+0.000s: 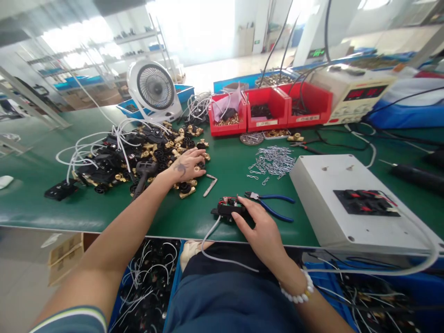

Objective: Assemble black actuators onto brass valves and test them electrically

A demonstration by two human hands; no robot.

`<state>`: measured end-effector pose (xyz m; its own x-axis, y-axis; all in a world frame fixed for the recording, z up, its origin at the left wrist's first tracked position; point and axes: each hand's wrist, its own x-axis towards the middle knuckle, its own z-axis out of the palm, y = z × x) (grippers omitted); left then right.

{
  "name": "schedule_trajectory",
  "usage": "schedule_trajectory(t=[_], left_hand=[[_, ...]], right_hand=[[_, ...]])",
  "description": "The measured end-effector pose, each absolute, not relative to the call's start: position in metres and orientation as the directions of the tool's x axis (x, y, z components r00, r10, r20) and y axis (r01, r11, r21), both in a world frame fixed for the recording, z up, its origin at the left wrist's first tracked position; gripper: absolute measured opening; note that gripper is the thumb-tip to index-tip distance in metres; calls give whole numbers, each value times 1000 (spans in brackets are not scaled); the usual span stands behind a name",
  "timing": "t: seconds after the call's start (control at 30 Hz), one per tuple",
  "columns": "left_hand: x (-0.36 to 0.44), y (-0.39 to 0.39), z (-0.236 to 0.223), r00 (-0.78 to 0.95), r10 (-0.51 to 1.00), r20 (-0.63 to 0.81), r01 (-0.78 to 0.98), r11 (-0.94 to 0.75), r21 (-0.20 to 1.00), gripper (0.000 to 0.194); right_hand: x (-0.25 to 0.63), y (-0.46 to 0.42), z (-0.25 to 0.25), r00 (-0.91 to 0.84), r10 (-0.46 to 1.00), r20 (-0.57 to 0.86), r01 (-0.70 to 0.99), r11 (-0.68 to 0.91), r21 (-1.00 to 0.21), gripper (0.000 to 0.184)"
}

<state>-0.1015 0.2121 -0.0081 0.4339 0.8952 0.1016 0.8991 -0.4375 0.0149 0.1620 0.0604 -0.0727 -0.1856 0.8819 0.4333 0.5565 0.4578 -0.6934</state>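
Note:
My left hand (pixel 189 165) reaches into the pile of parts, its thumb and fingers curled around a brass fitting with a black collar (pixel 197 167), partly hidden by the fingers. My right hand (pixel 260 226) rests near the table's front edge, thumb and fingers gripping a small black housing (pixel 227 209). Red wires and a bit of green board show in the housing's uncovered top, and a white cable (pixel 208 236) hangs from it over the edge. Blue-handled cutting pliers (pixel 274 199) lie just beyond my right hand. Between the hands is an L-shaped metal key (pixel 210 185).
Black housings with white cables (pixel 107 155) and a dark power tool (pixel 144 173) lie left. Spring clips (pixel 274 159) are heaped behind the pliers. A grey box (pixel 357 231) stands right; red bins (pixel 267 122), a fan (pixel 156 88) and a power supply (pixel 360 92) stand behind.

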Motion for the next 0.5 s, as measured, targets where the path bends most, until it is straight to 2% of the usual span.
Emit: schedule_trajectory(t=[0.1, 0.2, 0.27, 0.5], left_hand=[[-118, 187, -1, 355, 915, 194, 931, -365, 20, 32], [-128, 152, 1, 190, 928, 321, 976, -213, 37, 30], [-129, 125, -5, 110, 932, 346, 988, -140, 65, 33], [-118, 69, -41, 71, 930, 360, 963, -158, 219, 36]], right_hand=[[160, 60, -73, -210, 878, 430, 548, 470, -692, 47], [158, 60, -73, -201, 879, 433, 548, 467, -694, 49], [157, 60, -72, -195, 883, 426, 550, 458, -699, 50], [154, 57, -70, -154, 927, 341, 544, 368, -754, 63]])
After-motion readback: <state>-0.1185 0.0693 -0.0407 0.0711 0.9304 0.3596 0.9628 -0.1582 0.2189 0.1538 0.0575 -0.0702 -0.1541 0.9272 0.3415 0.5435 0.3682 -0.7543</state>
